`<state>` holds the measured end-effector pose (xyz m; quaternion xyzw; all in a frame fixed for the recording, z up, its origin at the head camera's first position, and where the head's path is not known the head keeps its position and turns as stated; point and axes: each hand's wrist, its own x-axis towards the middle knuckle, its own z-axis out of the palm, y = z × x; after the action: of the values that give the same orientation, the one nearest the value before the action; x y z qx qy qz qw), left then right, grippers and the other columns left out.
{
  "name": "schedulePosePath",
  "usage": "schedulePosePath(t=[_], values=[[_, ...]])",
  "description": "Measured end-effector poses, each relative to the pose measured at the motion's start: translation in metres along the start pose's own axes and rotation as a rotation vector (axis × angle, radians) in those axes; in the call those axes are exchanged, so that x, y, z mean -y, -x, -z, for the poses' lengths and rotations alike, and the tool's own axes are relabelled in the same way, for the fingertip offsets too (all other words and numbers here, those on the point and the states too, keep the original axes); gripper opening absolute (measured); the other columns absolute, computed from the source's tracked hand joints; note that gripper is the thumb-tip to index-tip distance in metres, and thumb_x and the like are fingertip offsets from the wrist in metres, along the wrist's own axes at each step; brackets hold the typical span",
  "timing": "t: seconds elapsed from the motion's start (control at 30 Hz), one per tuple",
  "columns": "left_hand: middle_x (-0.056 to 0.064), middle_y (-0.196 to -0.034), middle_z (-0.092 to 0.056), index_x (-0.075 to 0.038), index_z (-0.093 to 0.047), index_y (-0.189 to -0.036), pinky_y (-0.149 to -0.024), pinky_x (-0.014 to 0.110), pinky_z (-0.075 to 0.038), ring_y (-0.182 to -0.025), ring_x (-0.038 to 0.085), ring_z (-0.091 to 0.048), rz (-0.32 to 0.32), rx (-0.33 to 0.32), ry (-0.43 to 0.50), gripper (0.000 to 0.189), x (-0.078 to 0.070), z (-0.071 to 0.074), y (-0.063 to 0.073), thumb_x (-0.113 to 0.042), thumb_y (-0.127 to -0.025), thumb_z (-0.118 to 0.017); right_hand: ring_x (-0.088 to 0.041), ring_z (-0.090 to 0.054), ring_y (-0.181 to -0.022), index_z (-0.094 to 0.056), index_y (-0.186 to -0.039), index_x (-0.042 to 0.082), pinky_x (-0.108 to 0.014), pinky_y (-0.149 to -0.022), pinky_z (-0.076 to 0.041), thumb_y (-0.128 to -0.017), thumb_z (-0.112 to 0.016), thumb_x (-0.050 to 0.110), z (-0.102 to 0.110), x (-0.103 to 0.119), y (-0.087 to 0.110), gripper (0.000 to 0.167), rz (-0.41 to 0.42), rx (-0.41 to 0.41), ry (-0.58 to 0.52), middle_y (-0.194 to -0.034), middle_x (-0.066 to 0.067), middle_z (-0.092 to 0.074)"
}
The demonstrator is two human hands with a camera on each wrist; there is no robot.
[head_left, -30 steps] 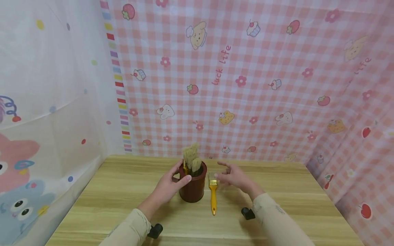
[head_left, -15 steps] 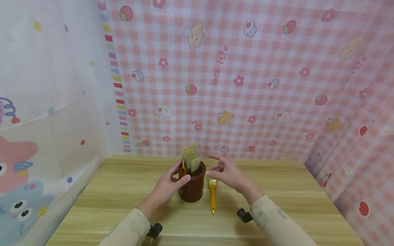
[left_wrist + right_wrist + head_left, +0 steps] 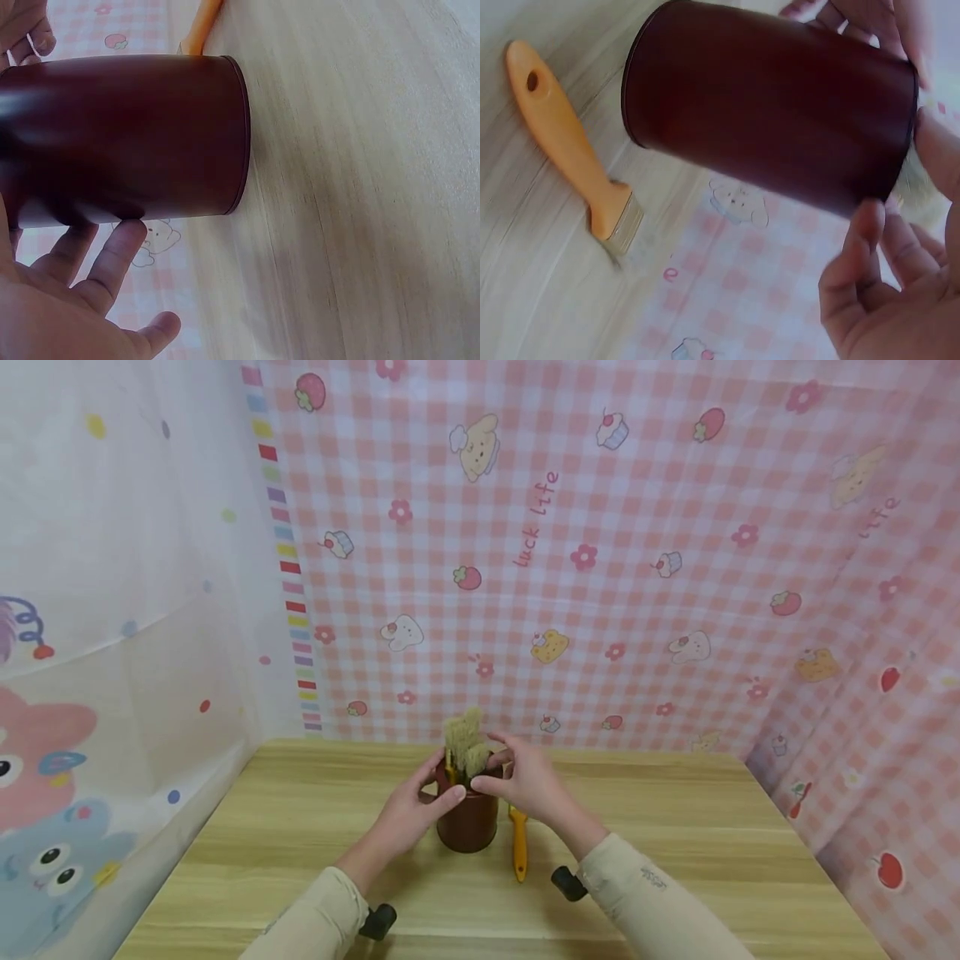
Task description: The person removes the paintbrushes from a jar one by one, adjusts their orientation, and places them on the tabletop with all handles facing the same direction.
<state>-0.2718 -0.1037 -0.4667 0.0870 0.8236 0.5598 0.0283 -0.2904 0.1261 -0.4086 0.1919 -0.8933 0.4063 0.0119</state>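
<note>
Fingers of your left hand grip the cup, upright at six o'clock on the counter; whether your right hand, at the cup's two o'clock, pinches any bristles cannot be told. Advised: brace the cup against tipping.

The head camera looks forward and down; close wrist views share the cup.
</note>
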Motion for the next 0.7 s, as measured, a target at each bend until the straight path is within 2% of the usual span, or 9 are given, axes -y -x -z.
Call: schedulePosePath(t=[0.23,0.37,0.5,0.6,0.7], values=[[0.008,-0.161,-0.054,-0.044,-0.031,-0.167,-0.102,0.048,-0.059,-0.117,0.023,-0.071,-0.004,0.011,0.013,0.082,-0.001,0.001,0.003,-0.059,-0.098,-0.072,-0.026,-0.075,-0.108,-0.048,-0.161,0.016,-0.046,-0.087,-0.062,-0.093,-0.083,0.048,-0.015,0.014,-0.001,0.083,-0.051,-0.063,0.207,-0.125,-0.01,-0.077],[0.007,-0.162,-0.053,-0.045,-0.031,-0.167,-0.103,0.05,-0.058,-0.118,0.023,-0.071,0.0,0.017,0.007,0.081,-0.001,0.0,0.003,-0.058,-0.099,-0.072,-0.025,-0.076,-0.101,-0.047,-0.161,0.014,-0.043,-0.079,-0.061,-0.093,-0.082,0.051,-0.018,0.018,0.0,0.084,-0.058,-0.084,0.282,-0.121,-0.009,-0.079],[0.007,-0.161,-0.054,-0.044,-0.031,-0.167,-0.103,0.05,-0.058,-0.118,0.024,-0.072,0.002,0.018,0.008,0.081,-0.001,0.0,0.003,-0.057,-0.099,-0.072,-0.02,-0.074,-0.088,-0.047,-0.161,0.015,-0.037,-0.068,-0.057,-0.094,-0.081,0.049,-0.02,0.021,0.001,0.083,-0.068,-0.098,0.3,-0.115,-0.006,-0.08],[0.008,-0.162,-0.053,-0.044,-0.031,-0.167,-0.103,0.049,-0.059,-0.118,0.024,-0.071,0.003,0.015,0.014,0.081,-0.002,0.0,0.003,-0.058,-0.098,-0.072,-0.02,-0.074,-0.086,-0.046,-0.162,0.014,-0.037,-0.067,-0.056,-0.094,-0.081,0.049,-0.02,0.022,0.002,0.083,-0.072,-0.108,0.3,-0.115,-0.006,-0.08],[0.009,-0.162,-0.053,-0.044,-0.031,-0.167,-0.102,0.049,-0.059,-0.118,0.024,-0.072,-0.001,0.016,0.021,0.081,-0.003,0.0,0.003,-0.057,-0.099,-0.072,-0.022,-0.075,-0.091,-0.046,-0.162,0.015,-0.039,-0.071,-0.058,-0.094,-0.081,0.049,-0.022,0.022,0.002,0.084,-0.083,-0.128,0.291,-0.116,-0.007,-0.08]])
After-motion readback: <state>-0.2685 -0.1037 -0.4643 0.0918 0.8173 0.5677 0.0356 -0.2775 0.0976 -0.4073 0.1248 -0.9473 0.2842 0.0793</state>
